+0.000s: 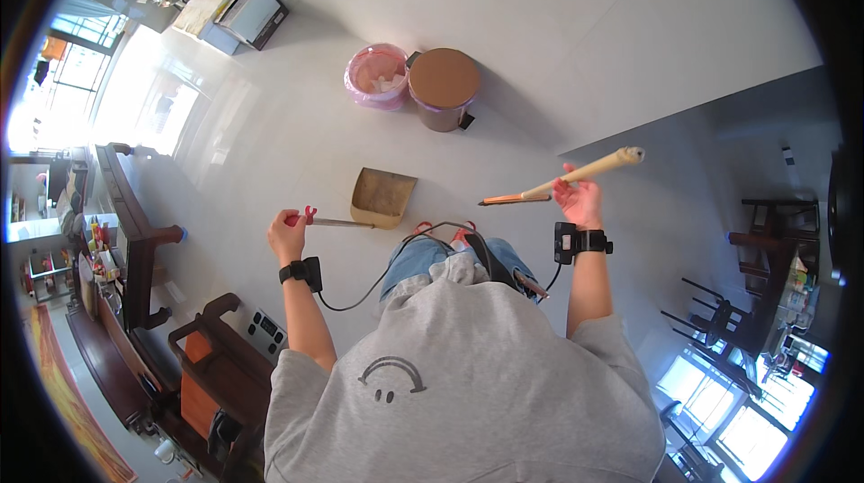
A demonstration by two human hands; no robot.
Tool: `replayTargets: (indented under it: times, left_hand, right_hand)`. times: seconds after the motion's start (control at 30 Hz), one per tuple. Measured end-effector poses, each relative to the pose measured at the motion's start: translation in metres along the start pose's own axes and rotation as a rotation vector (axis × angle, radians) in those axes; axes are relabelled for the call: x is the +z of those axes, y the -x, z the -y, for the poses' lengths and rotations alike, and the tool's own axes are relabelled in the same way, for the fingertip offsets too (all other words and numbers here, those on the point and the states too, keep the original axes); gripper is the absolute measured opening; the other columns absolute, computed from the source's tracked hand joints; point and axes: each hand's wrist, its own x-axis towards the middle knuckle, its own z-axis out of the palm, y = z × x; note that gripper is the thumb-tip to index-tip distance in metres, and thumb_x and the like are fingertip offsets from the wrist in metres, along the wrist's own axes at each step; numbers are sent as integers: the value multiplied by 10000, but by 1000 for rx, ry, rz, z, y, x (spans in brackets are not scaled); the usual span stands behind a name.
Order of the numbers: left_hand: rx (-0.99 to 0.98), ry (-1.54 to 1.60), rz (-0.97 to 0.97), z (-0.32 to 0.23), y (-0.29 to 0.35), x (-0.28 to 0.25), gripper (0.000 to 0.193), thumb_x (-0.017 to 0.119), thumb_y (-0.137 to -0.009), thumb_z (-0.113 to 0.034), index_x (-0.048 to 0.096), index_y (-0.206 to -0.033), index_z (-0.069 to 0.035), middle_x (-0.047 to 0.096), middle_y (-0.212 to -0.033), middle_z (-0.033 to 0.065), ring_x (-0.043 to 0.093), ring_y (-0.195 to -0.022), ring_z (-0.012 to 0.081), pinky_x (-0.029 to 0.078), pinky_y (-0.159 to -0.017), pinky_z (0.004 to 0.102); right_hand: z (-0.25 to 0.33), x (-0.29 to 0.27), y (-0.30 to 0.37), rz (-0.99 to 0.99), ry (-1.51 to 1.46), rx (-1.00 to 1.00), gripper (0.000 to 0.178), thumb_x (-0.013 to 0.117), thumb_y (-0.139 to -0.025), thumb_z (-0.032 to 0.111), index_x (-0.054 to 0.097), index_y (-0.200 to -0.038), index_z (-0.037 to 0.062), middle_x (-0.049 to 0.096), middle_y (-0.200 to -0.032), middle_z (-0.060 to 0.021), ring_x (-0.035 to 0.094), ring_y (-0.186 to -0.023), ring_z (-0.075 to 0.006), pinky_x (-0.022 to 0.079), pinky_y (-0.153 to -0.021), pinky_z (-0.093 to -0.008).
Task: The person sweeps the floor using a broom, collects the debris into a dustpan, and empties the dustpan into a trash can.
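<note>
Left hand is fisted tight around the red-tipped handle of a tan dustpan; the pan sits low over the pale tiled floor, just ahead of the person's knees. Right hand has a looser grip, fingers curled around a long wooden broom stick, held tilted, its far end up and to the right. Ahead: a pink-lined bin touching a brown lidded bin. Dark wooden furniture at left, dark chairs at right.
</note>
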Motion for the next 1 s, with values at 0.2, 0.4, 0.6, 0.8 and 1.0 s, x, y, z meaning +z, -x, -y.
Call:
replayTargets:
  times: [0.2,0.4,0.6,0.8,1.0]
  left_hand:
    - [-10,11,34,2,16,-2,173,656,-630,-185,638,-767,-81,631,-702,72,604,-660,223,472,-621,318]
    - [4,-61,113,11,21,-15,181,666,-634,-214,639,-772,-101,635,-737,69,608,-697,228,476,-634,322]
    - [-25,-113,107,36,28,-21,185,664,-646,-257,629,-780,-134,630,-750,51,599,-711,238,471,-621,326]
    - [-105,-117,117,55,30,-17,187,652,-665,-257,620,-807,-140,626,-782,52,590,-745,250,467,-642,347]
    - [-76,-119,89,72,25,-18,191,655,-656,-248,618,-781,-110,628,-750,76,598,-717,263,470,-646,353]
  right_hand:
    - [-26,-31,-16,-295,-261,109,203,569,-700,24,476,-877,-13,515,-861,-114,543,-713,-297,559,-574,-290]
    - [-88,-17,-53,150,442,306,201,533,-720,19,475,-912,2,478,-720,-100,482,-527,-139,442,-401,-176]
    - [-126,53,-39,162,672,535,85,506,-772,84,443,-731,43,483,-579,-37,480,-458,-131,422,-436,-296]
    - [-134,73,0,-35,765,883,199,475,-854,210,400,-745,61,451,-626,3,412,-433,-39,363,-365,-160]
    - [-131,78,22,-12,707,913,122,507,-825,122,457,-773,23,472,-614,-22,435,-438,-63,369,-365,-186]
